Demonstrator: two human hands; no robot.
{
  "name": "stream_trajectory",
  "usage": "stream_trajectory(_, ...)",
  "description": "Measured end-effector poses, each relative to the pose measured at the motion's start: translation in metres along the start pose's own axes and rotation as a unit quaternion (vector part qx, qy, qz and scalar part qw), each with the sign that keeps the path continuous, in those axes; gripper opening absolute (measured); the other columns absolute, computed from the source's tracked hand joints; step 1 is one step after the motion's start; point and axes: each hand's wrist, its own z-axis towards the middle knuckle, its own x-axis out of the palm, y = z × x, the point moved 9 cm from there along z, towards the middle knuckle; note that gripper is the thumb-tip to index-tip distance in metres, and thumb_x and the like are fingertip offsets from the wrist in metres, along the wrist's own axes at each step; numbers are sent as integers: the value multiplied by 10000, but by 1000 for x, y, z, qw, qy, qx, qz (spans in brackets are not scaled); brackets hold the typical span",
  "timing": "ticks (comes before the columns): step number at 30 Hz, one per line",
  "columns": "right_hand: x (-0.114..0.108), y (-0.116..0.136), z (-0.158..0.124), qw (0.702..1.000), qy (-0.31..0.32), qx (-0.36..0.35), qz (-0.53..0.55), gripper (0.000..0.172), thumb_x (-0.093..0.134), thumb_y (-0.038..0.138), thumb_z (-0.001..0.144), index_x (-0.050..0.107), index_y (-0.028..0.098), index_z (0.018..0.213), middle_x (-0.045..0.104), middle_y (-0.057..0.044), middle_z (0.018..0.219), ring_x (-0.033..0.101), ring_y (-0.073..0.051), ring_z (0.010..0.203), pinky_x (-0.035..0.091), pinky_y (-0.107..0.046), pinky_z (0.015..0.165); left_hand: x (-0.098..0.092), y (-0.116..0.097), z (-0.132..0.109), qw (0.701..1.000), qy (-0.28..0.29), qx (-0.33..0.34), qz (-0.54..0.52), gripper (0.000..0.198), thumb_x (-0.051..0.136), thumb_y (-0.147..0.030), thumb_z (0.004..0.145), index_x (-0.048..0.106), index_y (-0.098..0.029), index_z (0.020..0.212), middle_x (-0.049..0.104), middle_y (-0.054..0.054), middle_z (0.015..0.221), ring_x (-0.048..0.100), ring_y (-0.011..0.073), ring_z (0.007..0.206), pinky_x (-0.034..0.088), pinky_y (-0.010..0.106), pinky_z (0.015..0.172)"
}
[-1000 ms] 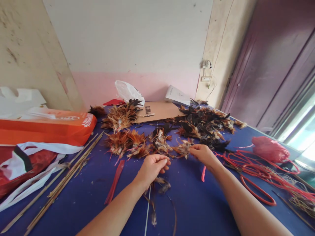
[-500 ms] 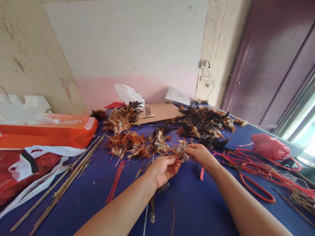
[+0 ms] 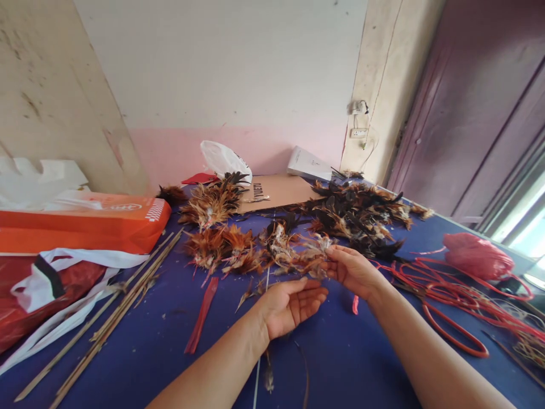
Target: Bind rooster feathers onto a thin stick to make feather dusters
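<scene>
My right hand (image 3: 351,270) pinches a small bunch of pale, greyish feathers (image 3: 315,250) between thumb and fingers. The bunch is held just above the table, at the near side of other feather clumps. Just left of it and nearer to me, my left hand (image 3: 296,307) has its palm up and fingers stretched out, with nothing seen in it. A brown-and-white feather clump (image 3: 279,244) lies beyond my hands, and reddish-brown bundles (image 3: 219,247) tied with pink strips lie to its left. Loose single feathers (image 3: 269,378) are scattered near my left wrist.
Dark feathers (image 3: 357,213) are heaped at the back right, beside flat cardboard (image 3: 281,192). Tangled red cord (image 3: 443,287), scissors with red handles (image 3: 457,335) and a pink roll (image 3: 479,257) lie right. Thin sticks (image 3: 123,309) and an orange bag (image 3: 85,224) are left.
My left hand has come away from the feather bunch, lowered slightly and opened its fingers. My right hand keeps hold of the bunch.
</scene>
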Motion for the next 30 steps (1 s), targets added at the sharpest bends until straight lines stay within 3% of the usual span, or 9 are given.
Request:
stream_trajectory(7, 10, -5, -1, 976, 21, 21, 217, 52, 556, 119, 729, 567, 126, 678, 634, -25, 609, 611, -94, 590, 498, -157, 503, 6, 7, -5, 996, 50, 15, 71, 271, 554, -152, 760, 582, -3, 985, 650, 197, 935, 641, 204, 802, 478, 274, 729)
stream_trajectory(12, 28, -9, -6, 965, 60, 23, 253, 60, 553, 127, 729, 562, 125, 670, 631, -41, 627, 604, -96, 596, 510, -166, 535, 7, 2, -2, 996, 67, 42, 30, 281, 545, -153, 769, 563, -56, 1032, 652, 165, 947, 636, 187, 813, 463, 269, 741)
stream_trajectory(16, 37, -13, -8, 978, 68, 26, 194, 68, 544, 177, 737, 562, 137, 685, 608, -23, 631, 580, -80, 568, 503, -156, 551, 6, -9, -2, 994, 80, 55, -43, 276, 515, -192, 793, 558, -61, 1032, 649, 142, 949, 620, 182, 857, 453, 262, 770)
stream_trajectory(19, 30, -13, -7, 992, 41, 13, 117, 93, 527, 218, 735, 560, 156, 674, 589, -15, 624, 568, -91, 564, 496, -179, 556, 5, -19, -4, 991, 85, 70, -77, 324, 511, -308, 799, 563, -71, 1014, 644, 136, 956, 617, 182, 853, 462, 273, 764)
stream_trajectory(22, 22, -15, -6, 996, 27, 25, 81, 70, 534, 218, 708, 570, 160, 694, 592, -14, 638, 561, -95, 561, 483, -199, 545, -7, -29, -4, 990, 43, 104, -80, 270, 520, -304, 796, 580, -92, 953, 663, 105, 876, 627, 166, 788, 484, 265, 700)
stream_trajectory(26, 22, -20, -7, 995, 75, 53, 32, 106, 615, 221, 660, 567, 148, 720, 614, -16, 659, 555, -88, 525, 457, -199, 500, -22, -37, -2, 988, -15, 145, -46, 104, 574, -150, 753, 591, -108, 846, 664, 49, 718, 619, 114, 629, 494, 226, 608)
stream_trajectory(30, 29, -26, -10, 986, 132, 58, -81, 142, 649, 215, 648, 536, 133, 675, 602, -2, 590, 553, -84, 486, 442, -190, 464, -25, -42, -3, 984, -40, 172, 12, 149, 612, -102, 707, 596, -120, 854, 663, 39, 714, 609, 102, 572, 500, 219, 565)
